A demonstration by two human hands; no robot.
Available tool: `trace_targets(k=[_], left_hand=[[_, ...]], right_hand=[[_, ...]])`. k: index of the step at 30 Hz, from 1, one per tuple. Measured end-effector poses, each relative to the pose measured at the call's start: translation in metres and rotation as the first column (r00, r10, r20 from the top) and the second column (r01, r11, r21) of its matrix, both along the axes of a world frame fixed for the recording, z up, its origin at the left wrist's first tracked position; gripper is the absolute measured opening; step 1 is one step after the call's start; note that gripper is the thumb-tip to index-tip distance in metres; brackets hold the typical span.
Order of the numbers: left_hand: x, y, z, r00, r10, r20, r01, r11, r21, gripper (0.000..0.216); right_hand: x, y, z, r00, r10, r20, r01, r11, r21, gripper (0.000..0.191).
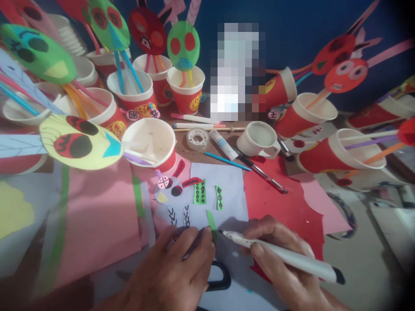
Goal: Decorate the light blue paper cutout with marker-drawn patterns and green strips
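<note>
My right hand grips a white marker with a black cap on its rear end. The marker's dark tip points left, just beside a small green paper strip. My left hand is curled, its fingertips holding the strip down on pale blue paper. Beneath that hand shows the black handle of scissors, partly hidden. Beyond the fingers lie green paper pieces with black drawn circles. Two leaf-like black drawings are by the left fingertips.
Red paper cups with coloured paper faces on straws ring the work area. A glue stick, a tape roll, a white mug and a black pen lie ahead. Red paper is at right, pink paper at left.
</note>
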State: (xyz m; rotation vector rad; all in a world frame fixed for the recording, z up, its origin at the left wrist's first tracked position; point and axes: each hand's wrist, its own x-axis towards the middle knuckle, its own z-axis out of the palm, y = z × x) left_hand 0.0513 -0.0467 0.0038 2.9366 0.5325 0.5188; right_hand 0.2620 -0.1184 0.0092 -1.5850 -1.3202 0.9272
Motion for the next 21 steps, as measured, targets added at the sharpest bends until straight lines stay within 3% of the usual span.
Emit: trace_targets(k=[5, 9, 15, 21], left_hand=[[0.000, -0.002, 0.006, 0.998, 0.022, -0.060, -0.024, 0.999, -0.032, 0.027], [0.000, -0.002, 0.007, 0.996, 0.025, -0.088, -0.029, 0.999, -0.039, 0.026], [0.001, 0.000, -0.008, 1.000, 0.001, 0.009, -0.002, 0.998, 0.055, 0.022], [0.002, -0.002, -0.006, 0.999, 0.031, 0.025, -0.032, 0.998, 0.058, 0.021]], right_hand=[[-0.006, 0.005, 0.004, 0.972, -0.008, 0.236, -0.012, 0.997, 0.082, 0.011], [-0.005, 0.008, 0.004, 0.941, 0.061, 0.333, -0.111, 0.985, 0.135, 0.009], [-0.005, 0.008, 0.003, 0.912, 0.066, 0.405, -0.138, 0.978, 0.153, 0.005], [-0.006, 0.007, 0.004, 0.915, 0.080, 0.396, -0.150, 0.977, 0.149, 0.005]])
